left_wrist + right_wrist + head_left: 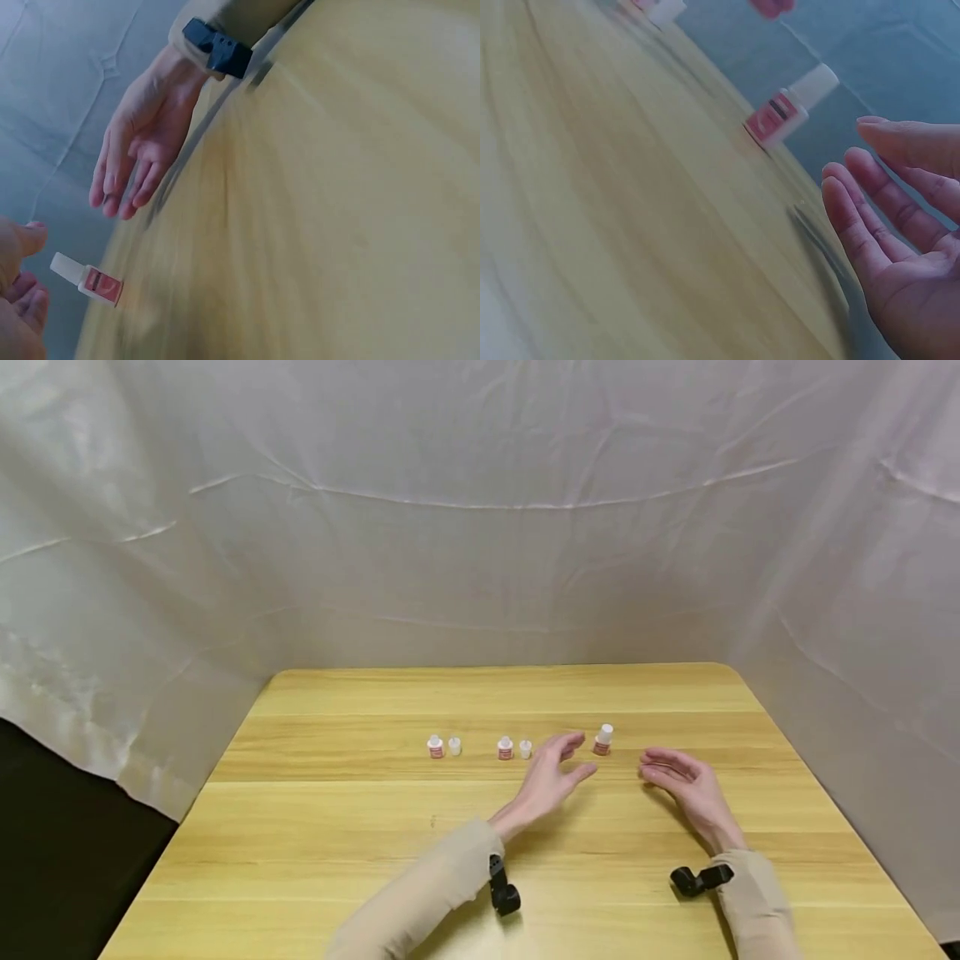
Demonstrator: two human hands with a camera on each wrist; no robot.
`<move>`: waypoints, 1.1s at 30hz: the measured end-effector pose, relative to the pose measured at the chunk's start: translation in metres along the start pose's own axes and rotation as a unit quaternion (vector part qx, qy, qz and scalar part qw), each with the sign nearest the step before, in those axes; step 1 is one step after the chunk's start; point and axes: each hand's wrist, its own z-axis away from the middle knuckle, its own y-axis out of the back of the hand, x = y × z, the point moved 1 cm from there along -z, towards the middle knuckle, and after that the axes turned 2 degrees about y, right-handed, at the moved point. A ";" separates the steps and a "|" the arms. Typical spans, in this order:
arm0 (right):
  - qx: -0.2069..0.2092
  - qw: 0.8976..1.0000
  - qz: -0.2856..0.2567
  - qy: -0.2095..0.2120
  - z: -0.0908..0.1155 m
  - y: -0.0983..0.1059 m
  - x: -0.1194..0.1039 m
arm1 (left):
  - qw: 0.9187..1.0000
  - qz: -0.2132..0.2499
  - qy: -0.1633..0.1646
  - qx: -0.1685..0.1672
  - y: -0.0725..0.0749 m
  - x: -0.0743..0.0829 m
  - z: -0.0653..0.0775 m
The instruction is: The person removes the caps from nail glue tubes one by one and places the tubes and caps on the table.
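Observation:
A small white bottle with a red label and a tall white cap stands upright on the table between the two hands. My left hand hovers to its left, fingers loosely bent, thumb apart, nothing held. To the bottle's right is my right hand, palm facing inward, also holding nothing. The left wrist view shows the capped bottle close to the left fingers, with a gap. In the right wrist view the bottle stands beyond the right fingertips, untouched.
Left of the hands stand two uncapped red-labelled bottles, one in the middle and one farther left. Each has a white cap beside it, the middle cap and the left cap. Grey sheeting encloses the wooden table.

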 end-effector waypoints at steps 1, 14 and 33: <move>0.003 1.000 -0.003 -0.002 0.000 0.001 0.000 | 1.000 -0.001 0.012 -0.004 -0.002 -0.001 -0.004; -0.008 0.995 -0.095 0.019 0.002 0.008 0.004 | 0.990 0.039 0.134 0.016 -0.026 -0.012 -0.044; -0.006 0.992 -0.128 0.019 0.001 0.010 0.008 | 0.989 0.050 0.127 0.050 -0.039 -0.018 -0.057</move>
